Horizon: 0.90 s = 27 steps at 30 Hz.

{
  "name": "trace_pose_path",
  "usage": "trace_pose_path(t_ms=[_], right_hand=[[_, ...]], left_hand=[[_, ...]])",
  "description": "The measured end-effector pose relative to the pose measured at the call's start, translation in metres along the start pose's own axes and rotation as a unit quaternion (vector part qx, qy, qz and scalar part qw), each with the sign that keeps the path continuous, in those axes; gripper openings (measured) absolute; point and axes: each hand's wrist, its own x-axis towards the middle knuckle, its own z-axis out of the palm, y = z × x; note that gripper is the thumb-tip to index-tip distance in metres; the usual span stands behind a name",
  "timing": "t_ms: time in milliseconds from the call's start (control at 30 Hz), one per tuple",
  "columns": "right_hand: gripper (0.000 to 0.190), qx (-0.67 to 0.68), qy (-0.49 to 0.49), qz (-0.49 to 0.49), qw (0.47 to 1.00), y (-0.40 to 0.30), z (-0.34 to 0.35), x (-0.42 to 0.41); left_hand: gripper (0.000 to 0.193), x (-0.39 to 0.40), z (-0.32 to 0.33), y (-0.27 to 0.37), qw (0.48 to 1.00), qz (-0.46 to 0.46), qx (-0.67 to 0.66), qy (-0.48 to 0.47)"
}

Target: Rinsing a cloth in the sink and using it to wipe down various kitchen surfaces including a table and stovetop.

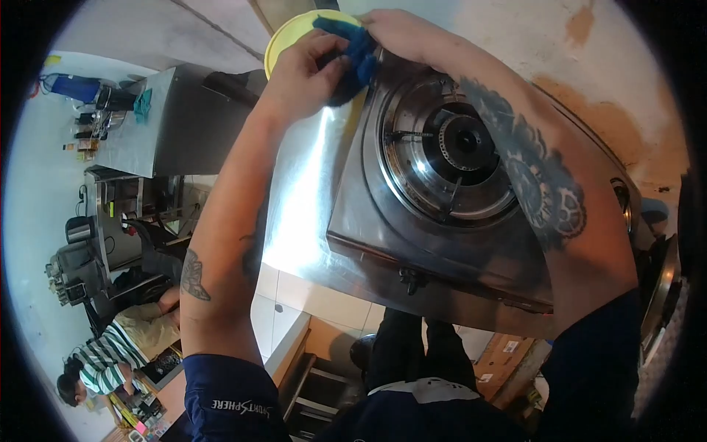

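Observation:
A crumpled blue cloth [359, 63] is bunched in the fingers of my left hand [306, 77], over the far left corner of a steel gas stove [353, 215]. Behind it shows a round yellow plastic tub or lid [284, 41], partly covered by the hand and cloth. My right hand [395, 33] reaches past the stove's back corner, its fingertips close to the cloth and the yellow rim. What those fingers grip is hidden. Below my right forearm sits the round burner [467, 141] with its pan supports; no flame is visible. A knob [409, 279] projects from the stove front.
The stove stands on a shiny steel counter [298, 221]. A stained wall [596, 110] rises beyond it. Left are a steel table [130, 132] holding kitchenware and a seated person [105, 359] at a desk. A cardboard box [505, 356] lies below the counter.

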Motion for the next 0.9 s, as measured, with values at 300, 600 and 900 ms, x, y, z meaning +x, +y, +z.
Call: trace_pose_path(t_ms=[300, 600, 900], right_hand=[[0.031, -0.093, -0.133, 0.058, 0.985, -0.033, 0.024, 0.015], [0.038, -0.167, -0.096, 0.02, 0.981, -0.031, 0.027, -0.027], [0.035, -0.251, 0.042, -0.002, 0.967, -0.005, 0.059, -0.023]], left_hand=[[0.026, -0.019, -0.051, -0.012, 0.95, 0.026, 0.28, 0.134], [0.022, -0.041, -0.004, 0.006, 0.93, -0.005, 0.307, 0.204], [0.02, -0.068, -0.024, 0.028, 0.986, 0.033, 0.16, -0.031]])
